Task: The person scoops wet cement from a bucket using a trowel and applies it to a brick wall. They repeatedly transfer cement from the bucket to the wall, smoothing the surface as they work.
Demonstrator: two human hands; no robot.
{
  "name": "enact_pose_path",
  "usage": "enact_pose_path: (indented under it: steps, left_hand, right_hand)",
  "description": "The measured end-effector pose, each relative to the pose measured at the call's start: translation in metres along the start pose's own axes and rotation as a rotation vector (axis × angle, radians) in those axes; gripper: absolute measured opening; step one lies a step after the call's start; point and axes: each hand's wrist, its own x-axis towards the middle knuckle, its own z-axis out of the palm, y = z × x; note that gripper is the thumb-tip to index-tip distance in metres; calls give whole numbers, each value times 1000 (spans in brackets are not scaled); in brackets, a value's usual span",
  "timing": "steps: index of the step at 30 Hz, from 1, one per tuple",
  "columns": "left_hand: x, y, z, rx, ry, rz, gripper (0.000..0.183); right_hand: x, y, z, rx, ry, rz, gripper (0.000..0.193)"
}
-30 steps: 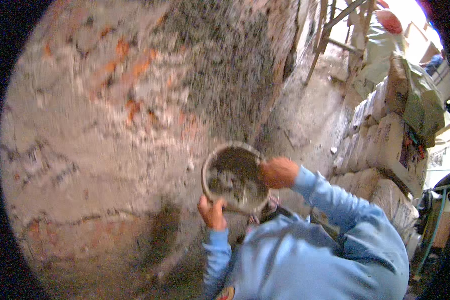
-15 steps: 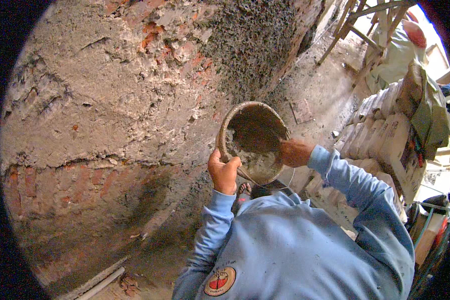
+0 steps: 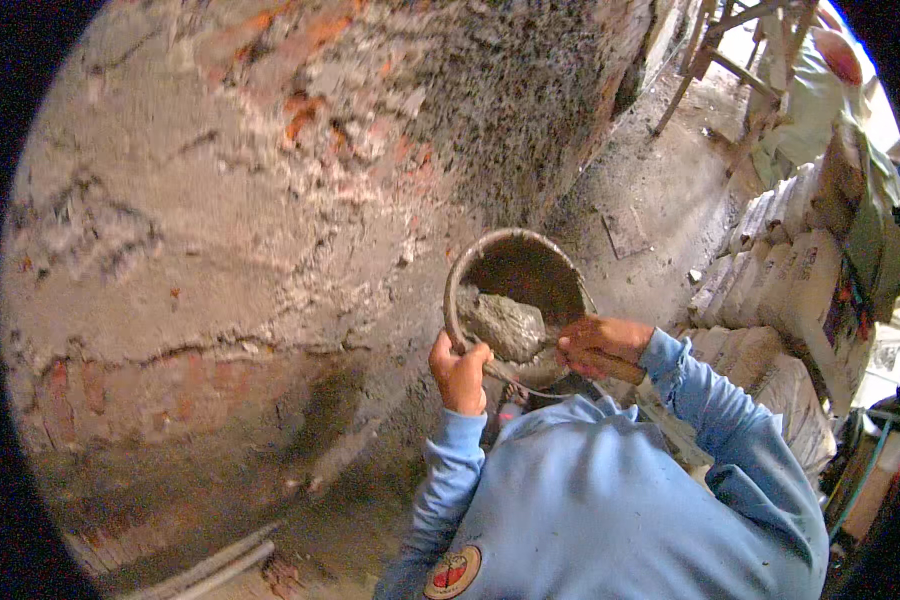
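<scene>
My left hand (image 3: pixel 459 374) grips the near-left rim of a round, mortar-crusted bucket (image 3: pixel 530 268), thumb over the edge. The bucket is tilted so its mouth faces me. Closed fingers of my right hand (image 3: pixel 610 347) are at the bucket's right rim, around the handle of what looks like a trowel. A heaped lump of wet grey mortar (image 3: pixel 508 326) lies over the trowel's blade inside the bucket, hiding most of it. The handle is covered by my fingers.
A rough wall (image 3: pixel 220 230) with patchy plaster and exposed brick rises on the left. Stacked filled sacks (image 3: pixel 780 285) stand at the right, a green cloth (image 3: pixel 875 210) beside them. Wooden trestle legs (image 3: pixel 715 60) stand farther back. Pipe-like lengths (image 3: pixel 220 570) lie at lower left.
My right hand has lifted and turned, bringing a heap of mortar up into view within the bucket. The bucket and both hands sit slightly lower and farther right in view.
</scene>
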Motion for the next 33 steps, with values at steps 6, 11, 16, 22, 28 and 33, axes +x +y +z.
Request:
enact_pose_path:
  steps: [6,11,16,22,28,33]
  left_hand:
    - [4,0,14,34,4,30,18]
    - [13,-11,23,5,27,-34,22]
    - [19,-23,31,-55,74,-51,34]
    - [13,-21,30,29,198,-160,40]
    - [-6,-19,17,-97,273,-190,39]
    - [-24,-28,-7,-182,316,-149,37]
  right_hand:
    - [-15,-6,-7,226,28,-36,33]
    - [-25,-7,-20,58,122,-198,34]
    - [-43,-24,-37,373,176,-254,35]
    - [-110,-93,-72,733,598,-757,40]
    - [-132,-191,-186,410,1401,-1475,26]
    - [-45,-272,-300,-178,2345,-970,16]
